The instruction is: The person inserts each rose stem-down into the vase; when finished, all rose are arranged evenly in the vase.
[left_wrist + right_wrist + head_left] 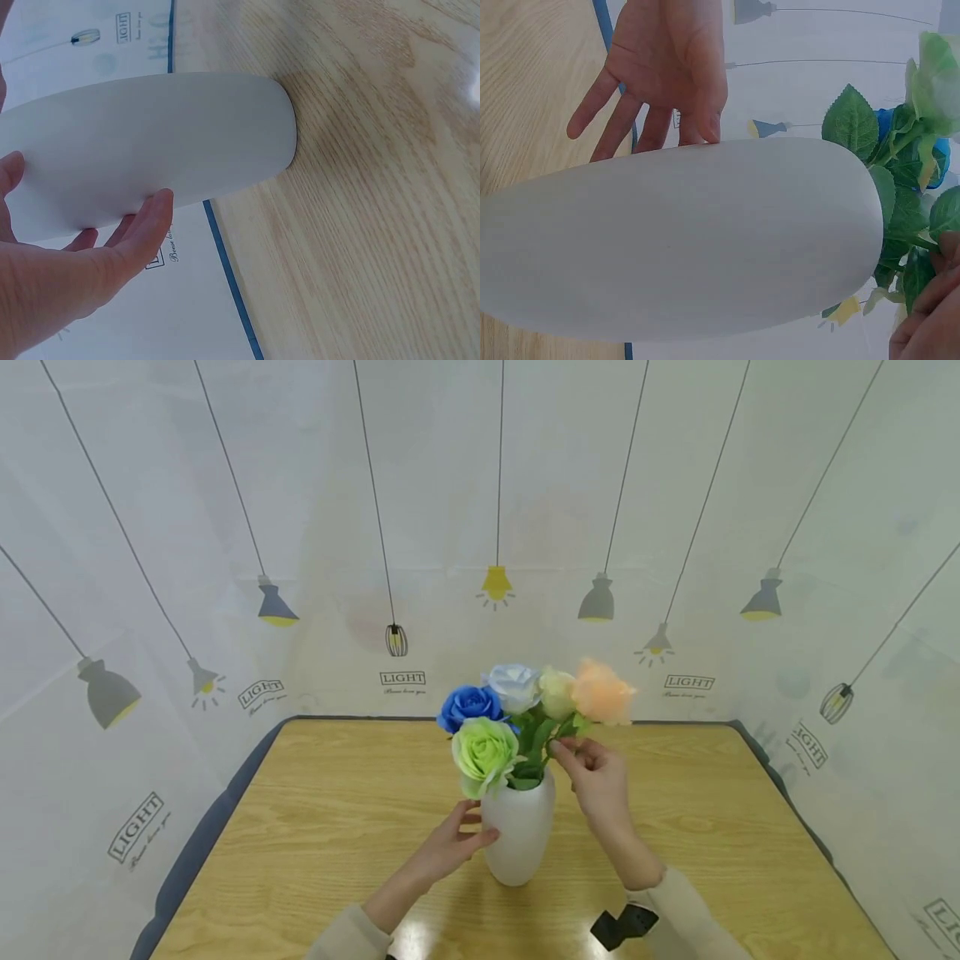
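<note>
A white vase [517, 831] stands upright on the table with artificial roses in its mouth. My left hand [450, 847] rests against the vase's left side; in the right wrist view its fingers are spread and the thumb touches the wall. To the right, just above the rim, my right hand [603, 777] pinches the green stem of the peach rose [600, 692], whose bloom is blurred. Around it are a cream rose [557, 693], a pale blue rose [513, 687], a blue rose [470, 708] and a light green rose [485, 752]. Green leaves [851, 124] crowd the vase's mouth.
The wooden table [337, 802] has a dark blue edge. Behind and beside it hangs a white cloth [435, 510] printed with lamps. A black device [624, 927] is strapped at my right wrist, by the cream sleeve [690, 914].
</note>
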`<state>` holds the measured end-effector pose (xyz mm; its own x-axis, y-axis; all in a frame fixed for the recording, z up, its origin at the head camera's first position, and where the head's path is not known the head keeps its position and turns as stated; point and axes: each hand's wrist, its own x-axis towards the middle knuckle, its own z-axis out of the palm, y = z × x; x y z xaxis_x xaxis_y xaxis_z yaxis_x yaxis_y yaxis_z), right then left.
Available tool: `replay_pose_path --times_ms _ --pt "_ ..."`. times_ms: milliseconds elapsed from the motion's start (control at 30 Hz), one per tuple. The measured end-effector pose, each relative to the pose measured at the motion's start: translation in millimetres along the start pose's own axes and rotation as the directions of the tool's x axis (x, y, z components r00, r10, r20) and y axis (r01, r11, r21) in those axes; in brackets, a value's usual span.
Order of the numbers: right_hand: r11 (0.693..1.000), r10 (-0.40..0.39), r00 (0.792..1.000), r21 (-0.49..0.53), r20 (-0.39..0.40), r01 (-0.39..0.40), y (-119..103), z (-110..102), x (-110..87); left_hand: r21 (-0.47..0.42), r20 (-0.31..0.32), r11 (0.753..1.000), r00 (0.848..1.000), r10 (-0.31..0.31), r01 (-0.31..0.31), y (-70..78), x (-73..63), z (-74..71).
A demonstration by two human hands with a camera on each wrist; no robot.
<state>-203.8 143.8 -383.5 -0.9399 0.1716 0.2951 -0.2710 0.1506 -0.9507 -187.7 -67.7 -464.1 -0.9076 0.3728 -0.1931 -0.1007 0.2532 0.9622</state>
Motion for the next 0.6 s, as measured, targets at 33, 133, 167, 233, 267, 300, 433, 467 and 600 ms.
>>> replay_pose_path --times_ms 33,133,167,233,267,300,433,467,600 --pt "1.0 -0.025 0.999 -0.007 0.025 0.025 -2 1 -1.9 0.0 0.0 1.0 1.0 0.0 0.0 0.4 -0.3 0.1" --pt "0.99 -0.125 0.986 -0.044 0.111 0.131 -11 3 -7.6 -0.002 -0.003 1.0 1.0 0.002 -0.002 2.6 -1.9 0.3" --pt "0.985 -0.155 0.978 -0.058 0.136 0.164 -14 4 -9.3 -0.002 -0.004 1.0 1.0 0.003 -0.003 3.2 -2.3 0.4" --pt "0.973 -0.2 0.964 -0.082 0.175 0.217 -20 6 -12.2 -0.001 -0.004 1.0 1.0 0.006 -0.006 3.6 -2.8 0.5" --pt "0.968 -0.214 0.957 -0.09 0.194 0.235 -22 6 -13.1 0.0 -0.004 1.0 1.0 0.007 -0.007 3.5 -2.8 0.6" --pt "0.965 -0.219 0.953 -0.096 0.209 0.243 -23 6 -13.7 0.003 -0.004 1.0 1.0 0.012 -0.012 3.0 -2.8 0.5" --pt "0.948 -0.263 0.929 -0.11 0.26 0.298 -23 4 -14.7 0.012 -0.008 1.0 1.0 0.024 -0.024 1.5 -2.3 0.3" --pt "0.942 -0.276 0.92 -0.112 0.277 0.317 -22 3 -14.9 0.012 -0.009 1.0 1.0 0.024 -0.024 1.6 -2.3 0.1" --pt "0.931 -0.29 0.903 -0.124 0.317 0.343 -19 0 -16.7 0.01 -0.007 1.0 1.0 0.013 -0.013 2.0 -2.7 0.1"
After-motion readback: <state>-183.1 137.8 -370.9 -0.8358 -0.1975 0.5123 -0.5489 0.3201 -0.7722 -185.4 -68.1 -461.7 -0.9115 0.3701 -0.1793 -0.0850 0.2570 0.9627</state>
